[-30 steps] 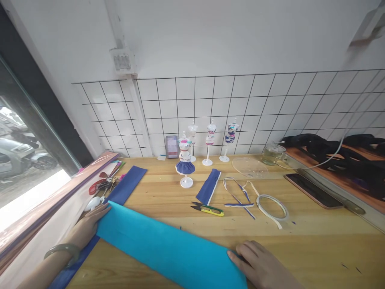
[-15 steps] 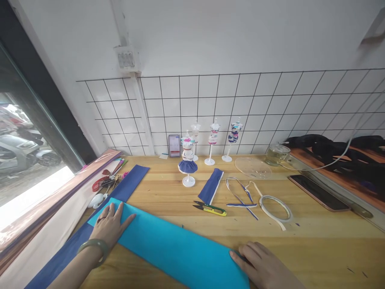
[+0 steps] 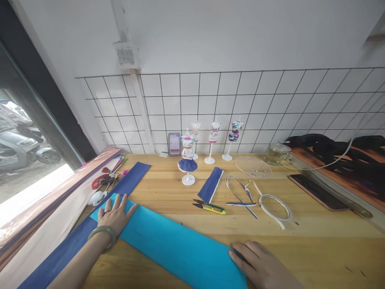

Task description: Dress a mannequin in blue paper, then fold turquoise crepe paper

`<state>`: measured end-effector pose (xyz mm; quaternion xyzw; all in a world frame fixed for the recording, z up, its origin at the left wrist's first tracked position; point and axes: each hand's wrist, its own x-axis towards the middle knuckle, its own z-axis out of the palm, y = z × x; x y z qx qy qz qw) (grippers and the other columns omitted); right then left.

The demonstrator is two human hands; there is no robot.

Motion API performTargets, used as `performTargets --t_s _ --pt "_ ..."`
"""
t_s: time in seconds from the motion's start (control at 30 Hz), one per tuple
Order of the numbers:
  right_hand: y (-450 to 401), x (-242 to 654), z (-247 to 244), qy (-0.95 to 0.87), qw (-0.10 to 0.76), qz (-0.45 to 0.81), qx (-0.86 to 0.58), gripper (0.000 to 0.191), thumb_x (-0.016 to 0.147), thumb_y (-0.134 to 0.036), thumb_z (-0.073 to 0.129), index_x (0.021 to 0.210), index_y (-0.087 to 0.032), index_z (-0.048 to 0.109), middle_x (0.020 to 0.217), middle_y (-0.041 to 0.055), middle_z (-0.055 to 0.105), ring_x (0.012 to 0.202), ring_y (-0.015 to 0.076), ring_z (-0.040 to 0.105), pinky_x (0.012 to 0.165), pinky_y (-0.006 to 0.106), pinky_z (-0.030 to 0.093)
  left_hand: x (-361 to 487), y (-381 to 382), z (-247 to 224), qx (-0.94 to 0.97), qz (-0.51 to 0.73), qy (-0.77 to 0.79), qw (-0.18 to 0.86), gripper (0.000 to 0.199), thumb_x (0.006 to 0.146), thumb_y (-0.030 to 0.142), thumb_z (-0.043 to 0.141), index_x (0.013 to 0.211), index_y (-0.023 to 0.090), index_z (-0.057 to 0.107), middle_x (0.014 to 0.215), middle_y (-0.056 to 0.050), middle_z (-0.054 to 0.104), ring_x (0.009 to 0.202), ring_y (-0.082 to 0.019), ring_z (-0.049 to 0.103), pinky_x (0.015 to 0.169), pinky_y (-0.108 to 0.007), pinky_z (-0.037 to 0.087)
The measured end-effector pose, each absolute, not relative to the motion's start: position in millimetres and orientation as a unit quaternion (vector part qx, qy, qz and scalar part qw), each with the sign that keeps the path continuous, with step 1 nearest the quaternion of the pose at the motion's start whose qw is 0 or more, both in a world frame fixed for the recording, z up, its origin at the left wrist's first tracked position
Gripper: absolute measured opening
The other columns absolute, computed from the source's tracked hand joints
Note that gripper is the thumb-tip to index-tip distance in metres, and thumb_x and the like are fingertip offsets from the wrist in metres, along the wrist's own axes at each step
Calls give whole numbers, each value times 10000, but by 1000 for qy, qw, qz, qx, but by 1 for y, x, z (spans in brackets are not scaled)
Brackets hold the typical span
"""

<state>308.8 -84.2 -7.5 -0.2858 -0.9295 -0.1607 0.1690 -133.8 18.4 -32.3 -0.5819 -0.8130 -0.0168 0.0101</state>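
Observation:
A long strip of turquoise cloth (image 3: 180, 245) lies slantwise across the front of the table. My left hand (image 3: 116, 214), wearing a green bangle, rests flat on the strip's far left end with its fingers spread. At the other end, my right hand (image 3: 255, 261) has its fingers bent and its thumb on the cloth's corner; a dark gap shows between thumb and fingers. Under the turquoise end runs a navy cloth strip (image 3: 132, 178). Yellow-and-green thread snips (image 3: 210, 207) lie beyond the turquoise strip, beside a small navy piece with a white edge (image 3: 211, 185).
Several small dress forms stand at the back; the nearest wears a navy skirt (image 3: 187, 165). To the right are a roll of white tape (image 3: 276, 206), narrow trimmings (image 3: 240, 204), a phone (image 3: 319, 192) and a glass jar (image 3: 277, 154). Keys (image 3: 110, 179) lie at left.
My left hand has slid slightly forward and right on the cloth, its fingers spreading more. The cloth's left end has shifted a little with it. My right hand stays nearly still.

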Motion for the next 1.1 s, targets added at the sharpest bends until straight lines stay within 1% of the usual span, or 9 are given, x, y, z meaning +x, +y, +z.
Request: performTargets --t_s 0.17,0.3,0.37,0.53,0.6,0.67,0.77,0.87,1.1 --pt "-86 306 -12 -926 192 -119 -302 342 918 -143 276 1082 -152 576 946 110 630 820 183 558 715 301 482 -133 22 -29 -576 -18 -817 6 788 752 690 257 1385 222 263 1474 -97 210 1322 -414 147 1004 -590 173" --pt "-86 302 -7 -912 205 -5 -355 284 900 -128 333 973 -199 597 921 84 613 812 164 560 684 281 474 -127 21 -24 -571 -16 -820 10 809 733 714 241 1380 229 284 1467 -110 232 1316 -424 158 985 -586 198" --pt "-85 302 -2 -893 207 83 -391 294 903 -131 313 931 -213 594 886 63 605 797 150 564 658 258 467 -121 19 -21 -567 -18 -823 19 814 742 700 224 1383 201 279 1448 -144 260 1307 -426 184 968 -581 221" --pt "-81 302 5 -827 230 239 -455 303 927 -221 306 1110 -243 546 1022 61 614 935 164 573 781 282 475 -100 10 -20 -568 -30 -821 45 815 780 618 193 1365 56 270 1341 -230 370 1268 -393 276 955 -545 256" --pt "-79 298 6 -804 232 248 -488 281 923 -279 354 1119 -242 552 1010 57 625 930 171 580 793 290 472 -94 8 -21 -574 -32 -817 49 808 778 609 206 1344 40 303 1316 -233 398 1263 -384 285 953 -542 261" --pt "-79 292 7 -798 213 244 -508 235 898 -317 426 1050 -240 588 916 37 634 859 166 589 740 270 474 -91 7 -23 -576 -33 -815 50 789 781 606 210 1322 48 344 1319 -234 399 1264 -386 284 950 -553 254" --pt "-77 282 5 -806 180 229 -515 147 863 -293 488 865 -240 626 803 2 616 768 148 582 653 236 447 -88 9 -25 -567 -30 -821 50 776 789 612 201 1306 61 377 1357 -232 364 1280 -391 258 957 -563 238" --pt "-74 277 0 -795 174 221 -538 178 863 -250 477 751 -227 614 782 -8 613 770 143 577 659 238 421 -85 11 -27 -549 -19 -834 49 781 792 612 220 1317 52 360 1394 -220 322 1303 -383 216 973 -558 226" --pt "-71 276 -7 -784 161 228 -554 232 899 -262 402 761 -204 579 819 15 611 794 161 564 711 285 409 -67 9 -28 -537 7 -843 33 796 798 619 261 1351 48 305 1446 -166 258 1343 -320 148 1037 -525 170"
